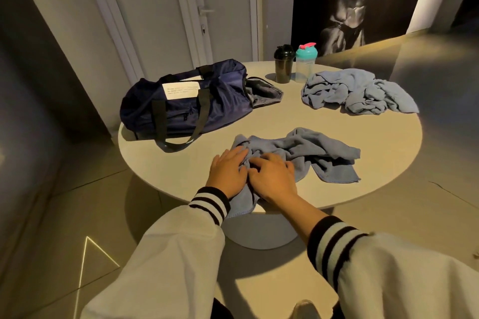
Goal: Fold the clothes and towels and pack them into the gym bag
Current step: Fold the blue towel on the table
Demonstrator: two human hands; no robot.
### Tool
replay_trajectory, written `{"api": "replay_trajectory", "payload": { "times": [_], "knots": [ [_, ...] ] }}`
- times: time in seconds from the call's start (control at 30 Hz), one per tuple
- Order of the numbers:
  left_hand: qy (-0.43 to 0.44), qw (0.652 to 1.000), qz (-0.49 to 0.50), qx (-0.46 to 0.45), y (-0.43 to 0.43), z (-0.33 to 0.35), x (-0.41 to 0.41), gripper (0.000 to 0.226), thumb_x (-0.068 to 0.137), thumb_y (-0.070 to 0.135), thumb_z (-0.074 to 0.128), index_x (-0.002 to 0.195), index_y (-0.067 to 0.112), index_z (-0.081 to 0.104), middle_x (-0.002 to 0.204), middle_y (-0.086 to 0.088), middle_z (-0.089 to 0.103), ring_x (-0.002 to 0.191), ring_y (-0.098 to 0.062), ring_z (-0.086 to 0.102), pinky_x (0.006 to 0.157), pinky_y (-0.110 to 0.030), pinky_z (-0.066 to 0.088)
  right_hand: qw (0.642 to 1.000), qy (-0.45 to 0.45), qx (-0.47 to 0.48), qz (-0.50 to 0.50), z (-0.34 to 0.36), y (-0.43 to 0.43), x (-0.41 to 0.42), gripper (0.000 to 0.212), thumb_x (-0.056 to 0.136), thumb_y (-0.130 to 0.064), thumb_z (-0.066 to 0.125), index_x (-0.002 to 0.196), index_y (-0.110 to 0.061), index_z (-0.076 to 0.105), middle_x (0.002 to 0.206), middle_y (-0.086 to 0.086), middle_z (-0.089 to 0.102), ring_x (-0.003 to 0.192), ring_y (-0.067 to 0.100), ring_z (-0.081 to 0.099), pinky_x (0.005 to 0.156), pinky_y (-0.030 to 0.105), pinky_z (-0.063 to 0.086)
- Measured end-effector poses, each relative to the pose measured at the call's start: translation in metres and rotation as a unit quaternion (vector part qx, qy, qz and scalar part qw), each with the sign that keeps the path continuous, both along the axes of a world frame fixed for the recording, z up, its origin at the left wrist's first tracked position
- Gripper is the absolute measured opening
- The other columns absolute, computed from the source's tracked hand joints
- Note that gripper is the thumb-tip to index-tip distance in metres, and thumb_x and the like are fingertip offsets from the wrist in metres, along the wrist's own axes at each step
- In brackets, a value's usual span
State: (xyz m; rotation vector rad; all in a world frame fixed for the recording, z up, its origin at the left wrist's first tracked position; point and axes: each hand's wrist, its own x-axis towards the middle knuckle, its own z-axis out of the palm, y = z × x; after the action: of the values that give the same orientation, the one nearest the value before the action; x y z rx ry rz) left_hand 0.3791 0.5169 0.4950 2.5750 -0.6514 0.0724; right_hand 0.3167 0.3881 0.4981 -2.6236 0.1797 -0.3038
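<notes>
A crumpled blue towel (305, 153) lies near the front edge of the round table (375, 158), one end hanging over the rim. My left hand (226, 173) rests on the towel's left end with its fingers fairly straight. Right beside it, my right hand (272, 180) has its fingers curled into the fabric. A second crumpled blue towel (355, 90) sits at the back right. The navy gym bag (186, 103) lies on its side at the back left, its end open toward the table's middle and its black straps drooping.
A black shaker bottle (283, 65) and a clear one with a teal lid (305, 63) stand at the table's far edge between the bag and the far towel. White doors (160, 21) stand behind the table. A bare strip of tabletop separates the two towels.
</notes>
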Motion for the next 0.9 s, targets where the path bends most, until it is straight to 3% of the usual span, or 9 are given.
{"api": "replay_trajectory", "payload": {
  "times": [0.07, 0.13, 0.23, 0.37, 0.47, 0.57, 0.7, 0.8, 0.9],
  "knots": [
    [0.03, 0.99, -0.04, -0.132, 0.0, 0.002, -0.003, 0.056, 0.1, 0.01, 0.05, 0.154, 0.018, 0.035, 0.159, 0.0, 0.03, 0.142, -0.019, 0.035, 0.116, -0.024, 0.025, 1.0, -0.023, 0.005, 0.003, -0.002, -0.001, -0.001, 0.035, 0.094, -0.035, 0.035, 0.115, -0.034, 0.064, 0.122, -0.001, 0.059, 0.122, 0.023, 0.044, 0.109, 0.052, 0.027],
    [0.023, 0.981, -0.033, -0.191, 0.002, 0.006, 0.0, 0.059, 0.098, 0.004, 0.054, 0.153, 0.012, 0.034, 0.158, -0.005, 0.029, 0.142, -0.021, 0.036, 0.11, -0.018, 0.029, 0.999, -0.035, -0.005, 0.005, -0.006, -0.003, -0.003, 0.037, 0.096, -0.035, 0.034, 0.119, -0.035, 0.063, 0.12, -0.003, 0.059, 0.124, 0.021, 0.043, 0.109, 0.051, 0.026],
    [-0.027, 0.985, 0.091, -0.144, 0.015, 0.013, 0.011, 0.06, 0.099, 0.006, 0.052, 0.154, 0.01, 0.03, 0.161, -0.009, 0.022, 0.144, -0.026, 0.033, 0.115, -0.027, 0.031, 0.999, -0.023, -0.028, 0.013, -0.008, -0.001, -0.004, 0.037, 0.099, -0.037, 0.034, 0.125, -0.034, 0.06, 0.125, -0.002, 0.056, 0.129, 0.022, 0.037, 0.111, 0.051, 0.019],
    [-0.078, 0.97, 0.229, 0.024, 0.037, 0.014, 0.018, 0.062, 0.101, 0.024, 0.051, 0.157, 0.019, 0.024, 0.165, -0.009, 0.012, 0.151, -0.03, 0.013, 0.123, -0.044, 0.019, 0.999, -0.02, -0.042, 0.003, -0.007, 0.0, -0.004, 0.031, 0.096, -0.038, 0.037, 0.116, -0.033, 0.059, 0.123, -0.002, 0.054, 0.125, 0.024, 0.038, 0.113, 0.052, 0.017],
    [-0.039, 0.99, 0.124, 0.062, 0.032, 0.008, 0.015, 0.049, 0.101, 0.036, 0.047, 0.148, 0.03, 0.041, 0.159, -0.004, 0.035, 0.144, -0.028, 0.032, 0.12, -0.047, 0.022, 0.999, -0.006, -0.032, 0.0, -0.007, 0.001, -0.003, 0.028, 0.093, -0.042, 0.039, 0.111, -0.033, 0.059, 0.126, -0.003, 0.054, 0.13, 0.024, 0.037, 0.115, 0.059, 0.014],
    [0.034, 0.988, 0.04, 0.142, 0.024, 0.001, 0.008, 0.05, 0.106, 0.043, 0.03, 0.155, 0.035, 0.027, 0.167, 0.002, 0.012, 0.152, -0.022, 0.014, 0.123, -0.05, 0.005, 1.0, -0.019, -0.022, -0.006, -0.004, 0.0, -0.004, 0.028, 0.092, -0.045, 0.044, 0.111, -0.034, 0.062, 0.126, -0.006, 0.057, 0.128, 0.023, 0.041, 0.114, 0.056, 0.019],
    [0.043, 0.978, 0.064, 0.195, 0.028, 0.001, 0.001, 0.06, 0.103, 0.056, 0.021, 0.159, 0.038, 0.007, 0.168, 0.001, -0.004, 0.154, -0.024, 0.0, 0.123, -0.05, 0.0, 0.999, -0.02, -0.028, -0.018, 0.0, -0.002, -0.011, 0.042, 0.093, -0.048, 0.049, 0.133, -0.035, 0.056, 0.126, 0.001, 0.054, 0.123, 0.028, 0.039, 0.111, 0.046, 0.026],
    [0.004, 0.984, 0.045, 0.175, 0.032, -0.003, -0.003, 0.061, 0.101, 0.059, 0.028, 0.157, 0.039, 0.012, 0.167, 0.002, 0.012, 0.152, -0.03, 0.011, 0.122, -0.049, 0.008, 0.999, -0.017, -0.037, -0.028, -0.002, -0.001, -0.012, 0.044, 0.097, -0.048, 0.043, 0.137, -0.034, 0.054, 0.124, 0.004, 0.052, 0.122, 0.029, 0.037, 0.109, 0.045, 0.025],
    [-0.002, 0.996, -0.034, 0.077, 0.03, -0.004, -0.013, 0.048, 0.106, 0.042, 0.036, 0.153, 0.034, 0.033, 0.158, 0.003, 0.038, 0.146, -0.025, 0.028, 0.119, -0.044, 0.022, 0.999, -0.022, -0.03, -0.032, -0.005, -0.001, -0.011, 0.04, 0.1, -0.044, 0.039, 0.133, -0.034, 0.059, 0.129, 0.004, 0.052, 0.125, 0.03, 0.037, 0.111, 0.045, 0.023]
  ]
}}
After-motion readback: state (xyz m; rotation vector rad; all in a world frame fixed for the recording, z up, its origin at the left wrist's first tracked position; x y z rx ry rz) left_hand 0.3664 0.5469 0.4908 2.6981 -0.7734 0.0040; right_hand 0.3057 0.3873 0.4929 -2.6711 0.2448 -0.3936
